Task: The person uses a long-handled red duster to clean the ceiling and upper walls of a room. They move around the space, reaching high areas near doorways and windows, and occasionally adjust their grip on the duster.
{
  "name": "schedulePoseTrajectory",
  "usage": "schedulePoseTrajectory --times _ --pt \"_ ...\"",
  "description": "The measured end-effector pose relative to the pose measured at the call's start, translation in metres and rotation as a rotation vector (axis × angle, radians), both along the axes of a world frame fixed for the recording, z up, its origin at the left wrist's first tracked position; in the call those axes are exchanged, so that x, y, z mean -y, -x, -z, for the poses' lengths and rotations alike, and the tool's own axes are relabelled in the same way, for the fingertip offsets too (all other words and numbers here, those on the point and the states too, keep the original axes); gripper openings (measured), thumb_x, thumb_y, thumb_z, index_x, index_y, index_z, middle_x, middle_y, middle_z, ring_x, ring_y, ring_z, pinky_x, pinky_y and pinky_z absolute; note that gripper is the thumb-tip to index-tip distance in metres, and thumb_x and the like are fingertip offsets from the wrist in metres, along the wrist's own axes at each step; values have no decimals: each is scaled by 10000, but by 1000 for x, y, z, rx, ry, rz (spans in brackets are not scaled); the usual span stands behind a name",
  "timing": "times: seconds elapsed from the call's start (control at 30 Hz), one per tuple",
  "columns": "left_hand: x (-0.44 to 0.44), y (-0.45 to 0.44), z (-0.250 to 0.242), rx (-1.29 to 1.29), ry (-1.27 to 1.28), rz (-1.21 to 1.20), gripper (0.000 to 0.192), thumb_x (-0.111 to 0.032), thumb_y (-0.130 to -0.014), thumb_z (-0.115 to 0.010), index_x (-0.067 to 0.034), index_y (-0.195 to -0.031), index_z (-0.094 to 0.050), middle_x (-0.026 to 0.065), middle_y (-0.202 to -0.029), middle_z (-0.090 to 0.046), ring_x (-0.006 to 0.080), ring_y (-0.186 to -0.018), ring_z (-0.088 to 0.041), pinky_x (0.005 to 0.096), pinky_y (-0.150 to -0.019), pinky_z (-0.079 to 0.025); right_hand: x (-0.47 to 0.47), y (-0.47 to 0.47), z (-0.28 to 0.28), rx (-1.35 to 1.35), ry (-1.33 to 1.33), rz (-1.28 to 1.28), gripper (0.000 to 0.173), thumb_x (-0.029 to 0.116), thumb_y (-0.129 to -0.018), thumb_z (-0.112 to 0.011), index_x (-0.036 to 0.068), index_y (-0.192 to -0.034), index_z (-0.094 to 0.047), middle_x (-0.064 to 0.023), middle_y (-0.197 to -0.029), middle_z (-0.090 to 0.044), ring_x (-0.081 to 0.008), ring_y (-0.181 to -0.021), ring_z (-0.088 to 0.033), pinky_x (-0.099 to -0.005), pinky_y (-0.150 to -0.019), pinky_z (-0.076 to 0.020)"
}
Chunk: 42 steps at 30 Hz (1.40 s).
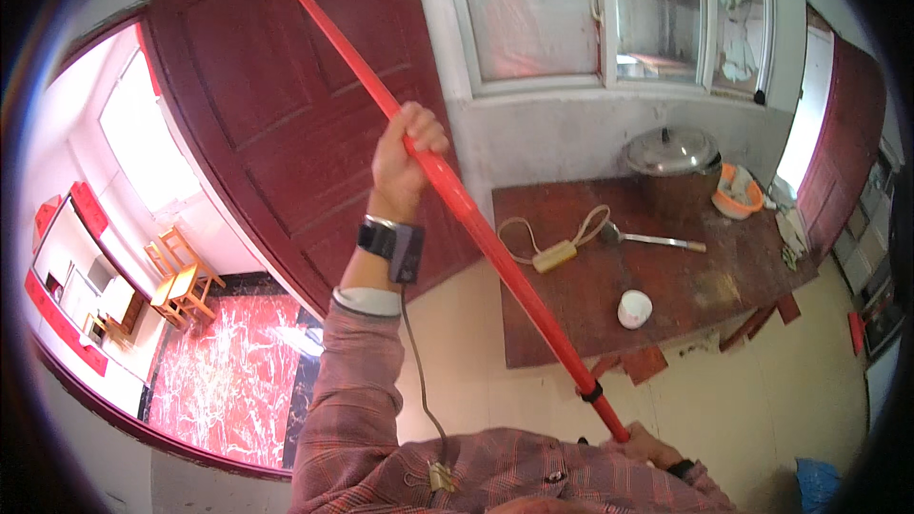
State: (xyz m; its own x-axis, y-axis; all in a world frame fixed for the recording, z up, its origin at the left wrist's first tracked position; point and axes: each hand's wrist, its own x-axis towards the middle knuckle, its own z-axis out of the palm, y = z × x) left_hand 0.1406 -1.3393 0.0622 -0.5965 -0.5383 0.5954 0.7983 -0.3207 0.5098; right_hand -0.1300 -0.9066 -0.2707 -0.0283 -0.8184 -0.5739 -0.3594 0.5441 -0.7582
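Observation:
A long red pole (pixel 500 257) runs slantwise across the head view, from the top left down to my body, with a black ring near its lower end. My left hand (pixel 413 146) grips it at mid-height, the arm stretched forward; a strapped device with a cable sits on that wrist. Low in front of my chest, my right hand (pixel 646 445) is closed round the pole's bottom end. The pole's upper end passes in front of a dark red panelled door (pixel 285 107) and its far tip is not clearly visible.
Right of the pole stands a dark wooden table (pixel 571 328) with a lidded metal pot (pixel 671 150), an orange basket (pixel 739 203), a ladle (pixel 660 240), a power strip (pixel 554 255) and a white cup (pixel 635 309). A doorway opens at left, with wooden chairs (pixel 187 282) beyond. Windows (pixel 528 14) line the wall.

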Motion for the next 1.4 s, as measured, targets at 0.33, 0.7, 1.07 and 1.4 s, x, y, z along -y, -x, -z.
schedulePoseTrajectory --times 0.33,0.7,1.07,1.4 --pt "-26 -6 -17 -53 -149 131 161 -204 -953 -555 -50 -995 -550 8 -736 -485 121 -617 -478 279 -686 -468 28 -23 33 80 206 86 371 360 -783 -749 4 -756 -649 -25 -630 -563 -122 -600 -521 -296 -590 -445" --pt "-78 -11 -63 476 221 -933 249 -210 -923 -549 -20 -1074 -497 46 -664 -532 162 -559 -565 330 -535 -507 255 -119 -180 489 1002 -248 248 262 -901 -627 34 -960 -548 -7 -732 -569 -98 -671 -555 -263 -612 -465" --pt "18 -84 -70 536 147 -1045 140 -219 -870 -569 -84 -845 -542 39 -572 -507 161 -484 -501 308 -456 -444 200 -116 -81 260 543 -206 232 287 -896 -610 60 -934 -577 13 -607 -505 -82 -490 -483 -254 -448 -401" --pt "-155 30 104 536 77 -657 222 -201 -940 -527 -32 -1058 -446 69 -727 -550 194 -635 -599 322 -599 -494 43 6 101 169 503 110 213 240 -793 -717 51 -803 -618 3 -665 -561 -117 -630 -539 -297 -585 -441"
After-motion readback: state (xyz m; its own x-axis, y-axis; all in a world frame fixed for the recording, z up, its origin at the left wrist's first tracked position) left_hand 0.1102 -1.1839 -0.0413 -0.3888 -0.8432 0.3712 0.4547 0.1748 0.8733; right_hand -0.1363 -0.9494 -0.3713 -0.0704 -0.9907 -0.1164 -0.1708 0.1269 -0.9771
